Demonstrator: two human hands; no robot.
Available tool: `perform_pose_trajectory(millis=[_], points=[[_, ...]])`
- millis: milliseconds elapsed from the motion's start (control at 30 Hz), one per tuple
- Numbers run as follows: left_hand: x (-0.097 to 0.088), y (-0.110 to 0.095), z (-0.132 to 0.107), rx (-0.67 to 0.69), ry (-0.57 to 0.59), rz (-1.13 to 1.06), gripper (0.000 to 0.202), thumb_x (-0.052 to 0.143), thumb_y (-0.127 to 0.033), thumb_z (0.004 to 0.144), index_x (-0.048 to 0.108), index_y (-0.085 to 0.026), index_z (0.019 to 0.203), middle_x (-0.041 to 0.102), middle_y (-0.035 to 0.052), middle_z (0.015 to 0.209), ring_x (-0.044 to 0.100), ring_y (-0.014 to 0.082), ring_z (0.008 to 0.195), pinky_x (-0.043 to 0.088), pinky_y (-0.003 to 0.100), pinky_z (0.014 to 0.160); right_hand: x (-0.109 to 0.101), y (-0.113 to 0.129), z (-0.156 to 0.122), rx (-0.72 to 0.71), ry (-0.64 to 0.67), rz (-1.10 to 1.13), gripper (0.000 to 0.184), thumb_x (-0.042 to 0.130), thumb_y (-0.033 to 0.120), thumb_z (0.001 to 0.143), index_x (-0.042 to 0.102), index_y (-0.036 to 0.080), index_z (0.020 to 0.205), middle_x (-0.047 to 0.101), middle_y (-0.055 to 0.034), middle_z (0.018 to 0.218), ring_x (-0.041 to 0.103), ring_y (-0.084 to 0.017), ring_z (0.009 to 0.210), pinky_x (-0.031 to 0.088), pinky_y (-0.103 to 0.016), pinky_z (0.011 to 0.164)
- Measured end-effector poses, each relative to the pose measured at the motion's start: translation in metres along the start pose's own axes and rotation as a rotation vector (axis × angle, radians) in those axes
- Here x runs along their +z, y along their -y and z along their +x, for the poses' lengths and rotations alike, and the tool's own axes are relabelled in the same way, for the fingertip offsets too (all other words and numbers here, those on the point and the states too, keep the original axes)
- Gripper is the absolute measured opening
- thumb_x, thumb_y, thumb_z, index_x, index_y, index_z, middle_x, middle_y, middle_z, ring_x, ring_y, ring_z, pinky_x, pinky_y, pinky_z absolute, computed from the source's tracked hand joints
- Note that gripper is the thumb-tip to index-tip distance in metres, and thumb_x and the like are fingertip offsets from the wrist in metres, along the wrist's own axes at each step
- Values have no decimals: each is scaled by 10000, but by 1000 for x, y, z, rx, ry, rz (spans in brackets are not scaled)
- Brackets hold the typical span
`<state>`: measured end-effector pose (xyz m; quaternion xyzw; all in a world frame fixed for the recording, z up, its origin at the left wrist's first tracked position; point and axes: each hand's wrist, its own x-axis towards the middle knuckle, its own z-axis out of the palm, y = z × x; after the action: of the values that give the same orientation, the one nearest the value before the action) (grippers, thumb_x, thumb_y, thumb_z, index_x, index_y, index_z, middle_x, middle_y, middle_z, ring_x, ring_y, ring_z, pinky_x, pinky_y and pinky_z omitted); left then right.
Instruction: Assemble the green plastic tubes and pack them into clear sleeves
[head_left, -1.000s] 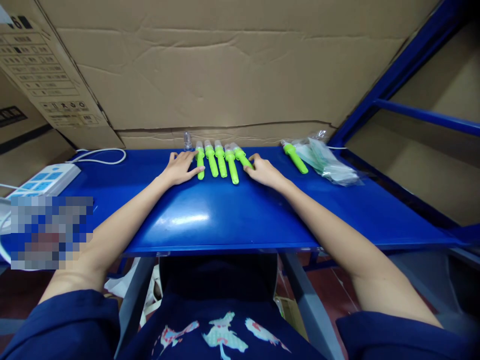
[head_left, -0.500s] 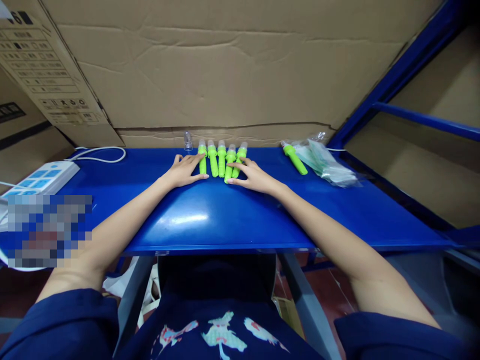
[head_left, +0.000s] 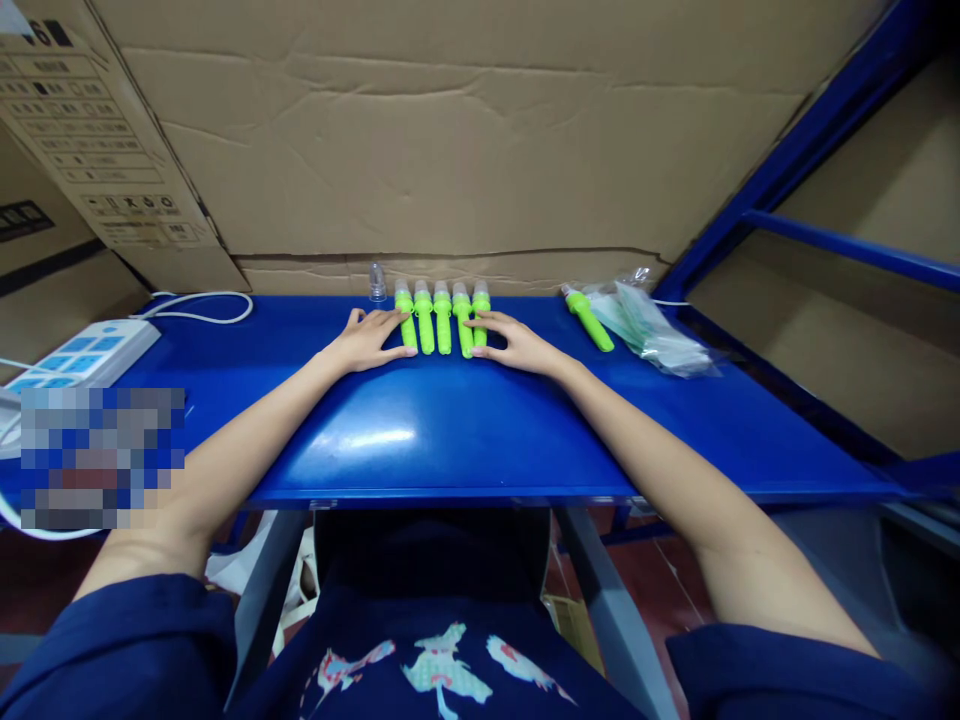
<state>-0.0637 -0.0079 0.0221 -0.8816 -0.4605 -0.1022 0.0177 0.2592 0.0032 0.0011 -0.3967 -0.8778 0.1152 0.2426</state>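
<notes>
Several bright green sticks (head_left: 442, 325) with clear domed tips lie side by side in a row on the blue table, tips toward the cardboard. My left hand (head_left: 367, 340) rests at the row's left end, fingers and thumb spread, touching the leftmost green stick (head_left: 409, 335). At the right end is my right hand (head_left: 517, 345), its fingers apart and its fingertips and thumb on the two rightmost sticks, partly covering the rightmost green stick (head_left: 481, 300). A small clear cap (head_left: 376, 283) stands just left of the row.
To the right lie another green stick (head_left: 592, 322) and a clear plastic bag (head_left: 664, 335) with pale contents. A white power strip (head_left: 90, 350) and a cable (head_left: 202, 308) are at the left. Cardboard (head_left: 465, 160) lines the back; a blue frame (head_left: 780, 130) stands at the right.
My right hand has shifted slightly right and away from me. The two rightmost sticks now lie straighter, and the one that stuck out toward me is more level with the row. My left hand has hardly moved.
</notes>
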Motion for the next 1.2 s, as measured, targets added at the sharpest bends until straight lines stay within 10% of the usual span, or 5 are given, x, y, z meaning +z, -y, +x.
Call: perform_pose_trajectory(millis=[500,700,900,1200], points=[[-9,22,27,-296,-52,199,594,361,-410,1013,368,-189,1564,499,222,1507,481,377,1388,314,563,1129,-54,-52,10,410,-335,-342,362,511,298,932,664,115,1204,665,-215,1262,593,-344,1242,440,-496,1091],[-6,42,60,-336,-106,278,570,345,-310,988,431,-226,1545,554,228,1416,527,407,1318,298,601,1098,-71,-76,-4,755,-188,-530,485,493,257,958,551,-5,1363,537,-313,1390,516,-370,1315,388,-451,1082],[1,49,72,-295,-156,258,547,391,-208,911,551,-210,1433,538,211,1446,518,405,1303,246,629,1121,-66,-84,-19,796,-155,-540,567,450,240,951,473,50,1485,553,-274,1417,483,-408,1341,348,-561,1092],[-5,50,42,-289,-160,277,526,392,-242,911,536,-136,1406,538,258,1376,522,435,1259,324,601,1065,-62,-59,-1,775,-27,-335,457,482,285,983,639,44,1338,676,-241,1303,642,-344,1222,480,-396,1019]])
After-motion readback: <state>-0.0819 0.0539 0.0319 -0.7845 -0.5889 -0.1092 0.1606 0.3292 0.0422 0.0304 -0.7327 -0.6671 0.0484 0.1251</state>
